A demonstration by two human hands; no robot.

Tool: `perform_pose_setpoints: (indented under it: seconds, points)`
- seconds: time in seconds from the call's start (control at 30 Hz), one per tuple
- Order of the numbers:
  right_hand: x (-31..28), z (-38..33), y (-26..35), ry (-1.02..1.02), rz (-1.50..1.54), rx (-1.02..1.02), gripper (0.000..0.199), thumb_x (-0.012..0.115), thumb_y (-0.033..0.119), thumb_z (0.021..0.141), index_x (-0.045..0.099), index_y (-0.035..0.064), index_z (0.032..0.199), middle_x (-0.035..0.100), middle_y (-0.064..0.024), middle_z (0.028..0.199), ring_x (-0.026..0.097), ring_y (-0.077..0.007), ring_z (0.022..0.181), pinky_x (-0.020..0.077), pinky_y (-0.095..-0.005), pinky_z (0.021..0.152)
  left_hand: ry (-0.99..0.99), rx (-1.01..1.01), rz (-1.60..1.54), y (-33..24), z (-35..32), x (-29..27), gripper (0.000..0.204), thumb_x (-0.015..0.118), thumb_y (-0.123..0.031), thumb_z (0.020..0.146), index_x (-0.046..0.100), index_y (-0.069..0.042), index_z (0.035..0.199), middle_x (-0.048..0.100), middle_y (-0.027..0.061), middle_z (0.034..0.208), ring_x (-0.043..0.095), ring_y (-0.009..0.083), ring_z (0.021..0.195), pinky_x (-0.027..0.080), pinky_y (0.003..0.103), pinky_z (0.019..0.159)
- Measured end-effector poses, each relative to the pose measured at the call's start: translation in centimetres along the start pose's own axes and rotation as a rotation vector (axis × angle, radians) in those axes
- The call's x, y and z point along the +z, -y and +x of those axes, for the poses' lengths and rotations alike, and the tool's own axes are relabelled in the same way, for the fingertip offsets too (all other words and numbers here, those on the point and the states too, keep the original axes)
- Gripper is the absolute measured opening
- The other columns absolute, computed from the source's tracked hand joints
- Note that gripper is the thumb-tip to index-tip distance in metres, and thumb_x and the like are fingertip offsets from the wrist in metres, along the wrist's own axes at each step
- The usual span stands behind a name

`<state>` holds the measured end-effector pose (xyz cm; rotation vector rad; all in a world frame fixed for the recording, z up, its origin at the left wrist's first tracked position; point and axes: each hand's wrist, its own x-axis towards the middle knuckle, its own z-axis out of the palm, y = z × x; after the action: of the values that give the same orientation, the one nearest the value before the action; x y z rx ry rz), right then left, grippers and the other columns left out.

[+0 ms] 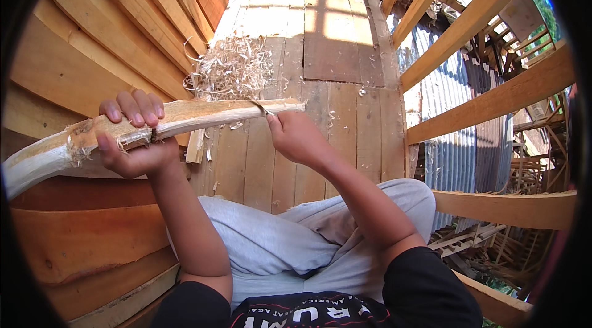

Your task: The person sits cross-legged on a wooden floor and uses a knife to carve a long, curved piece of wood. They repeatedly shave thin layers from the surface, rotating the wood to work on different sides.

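A long, pale, partly stripped piece of wood [213,116] lies crosswise before me, its thick bent end at the left and its thin tip towards the middle. My left hand [137,134] is wrapped around it, fingers over the top and thumb on the near side. Close to the thin tip, a narrow dark blade [259,106] crosses the wood, seemingly touching its surface. My right hand [298,135] is closed on this knife, and the fist hides its handle. Frayed fibres stick up on the wood beside my left hand.
Curly wood shavings [237,68] are heaped on the plank floor [348,121] beyond the wood. Stacked boards [92,50] line the left side. A slatted wooden railing [493,105] runs along the right, with corrugated metal sheets [453,118] past it. A small wood offcut [195,146] lies near my left wrist.
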<state>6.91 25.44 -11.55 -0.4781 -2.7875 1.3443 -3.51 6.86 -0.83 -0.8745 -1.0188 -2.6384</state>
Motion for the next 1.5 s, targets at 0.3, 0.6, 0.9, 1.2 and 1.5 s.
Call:
perform_pose_setpoints:
  seconds: [0.3, 0.6, 0.9, 1.2, 1.5]
  points:
    - [0.0, 1.8, -5.3, 0.053, -0.017, 0.169, 0.041, 0.041, 0.027, 0.093, 0.061, -0.0052, 0.079, 0.061, -0.0281, 0.077, 0.060, -0.0441, 0.078, 0.0462, -0.0507, 0.075, 0.049, 0.005, 0.006, 0.2, 0.1, 0.2, 0.035, 0.057, -0.045, 0.077, 0.043, -0.013, 0.079, 0.041, 0.0011, 0.065, 0.041, 0.0128, 0.055, 0.035, 0.026, 0.055]
    - [0.4, 1.5, -5.5, 0.000, -0.151, 0.237, 0.042, 0.039, 0.026, 0.094, 0.063, -0.0080, 0.085, 0.062, -0.0290, 0.084, 0.060, -0.0438, 0.084, 0.0464, -0.0490, 0.080, 0.026, 0.008, 0.012, 0.3, 0.0, 0.4, 0.035, 0.057, -0.045, 0.078, 0.043, -0.013, 0.079, 0.040, 0.0009, 0.064, 0.040, 0.0128, 0.055, 0.036, 0.027, 0.055]
    - [0.2, -0.2, 0.8, 0.028, -0.006, 0.061, 0.046, 0.036, 0.030, 0.096, 0.061, -0.0078, 0.085, 0.060, -0.0313, 0.086, 0.056, -0.0471, 0.086, 0.0441, -0.0504, 0.080, -0.028, 0.013, 0.042, 0.0, -0.1, 0.0, 0.035, 0.057, -0.045, 0.078, 0.043, -0.013, 0.080, 0.040, 0.0010, 0.064, 0.041, 0.0130, 0.054, 0.037, 0.027, 0.055]
    - [1.0, 1.9, -5.3, 0.007, -0.083, 0.165, 0.047, 0.037, 0.031, 0.095, 0.061, -0.0076, 0.084, 0.060, -0.0320, 0.084, 0.058, -0.0464, 0.087, 0.0447, -0.0503, 0.079, -0.047, 0.014, 0.060, 0.3, 0.1, 0.5, 0.035, 0.056, -0.045, 0.077, 0.042, -0.014, 0.078, 0.040, 0.0007, 0.064, 0.040, 0.0125, 0.055, 0.036, 0.027, 0.055]
    - [1.7, 2.7, -7.5, -0.050, -0.031, 0.183, 0.045, 0.039, 0.029, 0.095, 0.061, -0.0078, 0.081, 0.061, -0.0301, 0.083, 0.059, -0.0455, 0.083, 0.0450, -0.0500, 0.076, -0.051, 0.013, 0.070, 0.3, 0.1, 0.9, 0.035, 0.056, -0.045, 0.078, 0.042, -0.013, 0.079, 0.040, 0.0010, 0.064, 0.039, 0.0125, 0.054, 0.036, 0.026, 0.055]
